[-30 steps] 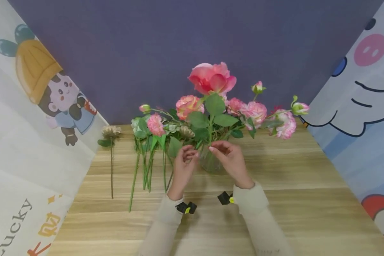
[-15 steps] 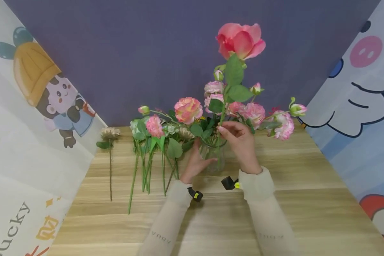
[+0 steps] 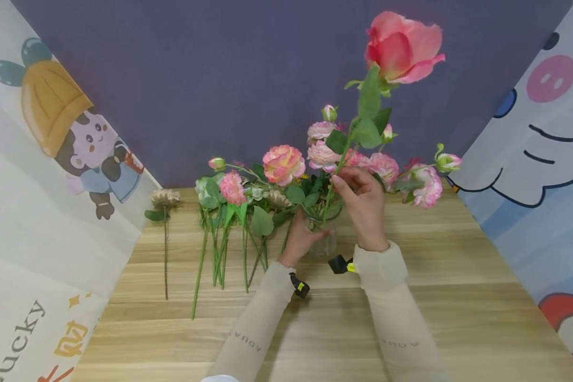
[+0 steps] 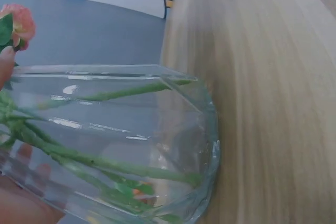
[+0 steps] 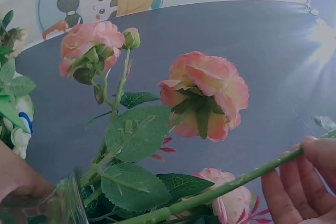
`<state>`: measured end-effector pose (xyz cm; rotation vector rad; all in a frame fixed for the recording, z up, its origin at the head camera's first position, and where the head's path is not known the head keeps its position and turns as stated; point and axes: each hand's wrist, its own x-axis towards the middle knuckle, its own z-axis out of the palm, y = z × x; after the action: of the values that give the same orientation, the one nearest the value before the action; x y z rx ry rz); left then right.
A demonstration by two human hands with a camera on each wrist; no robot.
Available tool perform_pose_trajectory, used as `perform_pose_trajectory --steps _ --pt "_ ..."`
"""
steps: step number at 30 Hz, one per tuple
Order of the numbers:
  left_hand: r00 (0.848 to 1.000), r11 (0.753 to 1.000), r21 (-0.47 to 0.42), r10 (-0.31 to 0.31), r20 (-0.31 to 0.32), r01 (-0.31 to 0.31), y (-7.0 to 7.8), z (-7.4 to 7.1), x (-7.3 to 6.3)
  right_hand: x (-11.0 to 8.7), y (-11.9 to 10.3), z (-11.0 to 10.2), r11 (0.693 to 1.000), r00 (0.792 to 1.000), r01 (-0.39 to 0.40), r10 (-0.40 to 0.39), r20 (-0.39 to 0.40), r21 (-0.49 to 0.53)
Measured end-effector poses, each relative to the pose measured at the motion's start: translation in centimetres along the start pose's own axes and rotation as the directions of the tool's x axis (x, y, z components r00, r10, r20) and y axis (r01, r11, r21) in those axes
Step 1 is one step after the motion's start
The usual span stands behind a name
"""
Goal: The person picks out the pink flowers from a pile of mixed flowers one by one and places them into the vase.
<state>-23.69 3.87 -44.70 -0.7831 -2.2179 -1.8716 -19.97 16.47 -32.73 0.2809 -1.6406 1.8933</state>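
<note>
My right hand (image 3: pixel 365 209) pinches the green stem of a large coral-pink rose (image 3: pixel 403 48) between thumb and fingertips. The rose leans to the right, high over the table, and its stem (image 5: pixel 226 187) slants down into the mouth of a clear glass vase (image 3: pixel 326 245). Around the vase's left side curls my left hand (image 3: pixel 300 241), its thumb across the front. Through the faceted glass (image 4: pixel 105 140), several green stems show inside in the left wrist view. Pink blooms (image 5: pixel 205 95) and leaves rise from the vase in the right wrist view.
Left of the vase lie several loose stems, including a pink flower (image 3: pixel 232 188) and a larger pink-orange bloom (image 3: pixel 284 165). A beige flower (image 3: pixel 165 199) lies apart at the far left. A pink-white bloom (image 3: pixel 426 185) spreads right. A dark panel (image 3: pixel 219 79) stands behind the table.
The right hand has raised the rose and tilted it rightward, its stem now entering the vase. The left hand has moved from near the stem to grip the vase.
</note>
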Motion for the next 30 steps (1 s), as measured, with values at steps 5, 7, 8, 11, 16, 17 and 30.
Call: perform_pose_trajectory --steps 5,7,8,11,16,17,30 --pt "0.998 0.996 0.058 -0.067 0.014 0.067 -2.2 0.4 0.4 0.3 0.1 0.2 1.000 1.000 0.019 -0.019 -0.004 0.022" --pt "0.996 0.994 0.059 -0.090 0.022 0.089 -2.8 0.6 0.6 0.4 0.2 0.2 0.999 1.000 0.029 -0.029 -0.012 0.026" --pt "0.995 0.994 0.058 -0.094 0.026 0.092 -2.9 0.7 0.6 0.5 0.2 0.2 0.999 0.999 0.035 -0.034 -0.017 0.025" --pt "0.996 0.996 0.027 -0.089 0.031 0.088 -3.0 0.8 0.7 0.7 0.3 0.0 0.998 0.998 0.062 -0.061 -0.031 0.029" --pt "0.994 0.994 -0.012 -0.104 0.026 0.104 -2.9 1.0 0.6 0.8 0.3 -0.1 0.992 0.994 0.104 -0.102 -0.041 0.068" --pt "0.993 0.994 -0.013 -0.113 0.023 0.113 -2.9 1.1 0.6 0.8 0.2 -0.1 0.992 0.994 0.105 -0.102 -0.043 0.076" --pt "0.997 0.997 -0.044 -0.071 -0.011 0.070 -3.0 1.3 0.7 0.2 1.2 -0.5 0.975 0.974 0.203 -0.211 -0.088 -0.092"
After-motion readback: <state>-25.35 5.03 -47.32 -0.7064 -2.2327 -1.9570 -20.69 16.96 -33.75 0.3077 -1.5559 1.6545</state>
